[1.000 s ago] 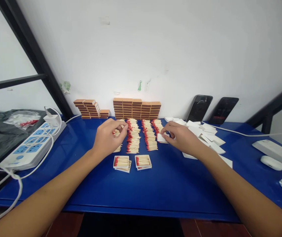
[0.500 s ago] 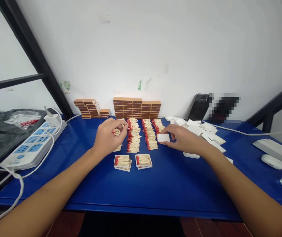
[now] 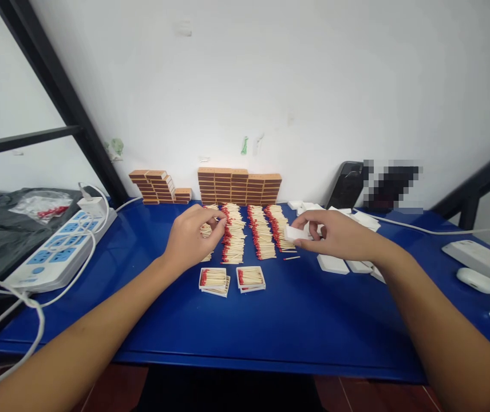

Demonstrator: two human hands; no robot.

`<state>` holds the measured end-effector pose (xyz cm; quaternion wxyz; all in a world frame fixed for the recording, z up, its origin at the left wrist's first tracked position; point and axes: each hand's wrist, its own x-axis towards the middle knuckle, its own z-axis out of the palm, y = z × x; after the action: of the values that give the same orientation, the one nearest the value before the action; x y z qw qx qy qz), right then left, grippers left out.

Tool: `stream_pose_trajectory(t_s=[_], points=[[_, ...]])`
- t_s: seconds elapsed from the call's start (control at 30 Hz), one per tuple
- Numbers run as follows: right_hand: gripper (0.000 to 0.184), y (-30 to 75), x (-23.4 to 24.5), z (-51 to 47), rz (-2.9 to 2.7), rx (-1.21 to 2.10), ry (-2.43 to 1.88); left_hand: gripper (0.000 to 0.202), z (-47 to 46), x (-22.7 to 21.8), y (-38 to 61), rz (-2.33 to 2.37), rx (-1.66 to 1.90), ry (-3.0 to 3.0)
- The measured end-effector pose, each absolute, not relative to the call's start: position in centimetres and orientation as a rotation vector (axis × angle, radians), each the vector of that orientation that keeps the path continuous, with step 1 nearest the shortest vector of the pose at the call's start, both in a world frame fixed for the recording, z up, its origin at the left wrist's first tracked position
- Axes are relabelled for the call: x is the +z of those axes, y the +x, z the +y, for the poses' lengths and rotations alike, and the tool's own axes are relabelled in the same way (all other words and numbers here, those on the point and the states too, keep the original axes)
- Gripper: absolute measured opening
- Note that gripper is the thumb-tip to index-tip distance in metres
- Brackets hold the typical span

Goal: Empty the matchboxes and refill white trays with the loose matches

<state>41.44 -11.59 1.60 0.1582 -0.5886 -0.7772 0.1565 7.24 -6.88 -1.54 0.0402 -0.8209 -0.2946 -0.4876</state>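
Observation:
My right hand (image 3: 328, 233) pinches a small white matchbox tray (image 3: 295, 233) between thumb and fingers. The tray is tilted, above the right end of the matches; a single match (image 3: 291, 258) lies on the table just below it. My left hand (image 3: 196, 232) has thumb and forefinger pinched together beside a row of red-headed matches (image 3: 233, 240); whatever is between the fingertips, if anything, is hidden. Another match row (image 3: 262, 234) lies between the hands. Nearer to me are two stacks of trays filled with matches, a left stack (image 3: 213, 278) and a right stack (image 3: 251, 277).
Stacked matchbox sleeves (image 3: 223, 186) stand along the wall, with a smaller stack (image 3: 154, 186) to their left. White trays (image 3: 333, 264) are heaped at the right. A phone (image 3: 346, 184) leans behind them. A power strip (image 3: 58, 252) with cables sits on the left.
My right hand has lifted and drawn the white tray slightly right, and the tray is now tilted. A loose match now shows below it. My left hand stays nearly still, pinched.

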Motion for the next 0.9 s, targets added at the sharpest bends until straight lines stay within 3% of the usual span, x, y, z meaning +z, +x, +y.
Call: stream_pose_trajectory(t_s=[0.2, 0.9], points=[[0.029, 40.7, 3.0, -13.2, -2.484, 0.899, -1.704, 0.011, -6.9, -1.5, 7.3, -0.890, -1.503, -2.515], [0.042, 39.7, 2.2, -12.5, -2.369, 0.708, -1.813, 0.010, -6.8, -1.5, 7.2, -0.844, -1.516, -2.509]])
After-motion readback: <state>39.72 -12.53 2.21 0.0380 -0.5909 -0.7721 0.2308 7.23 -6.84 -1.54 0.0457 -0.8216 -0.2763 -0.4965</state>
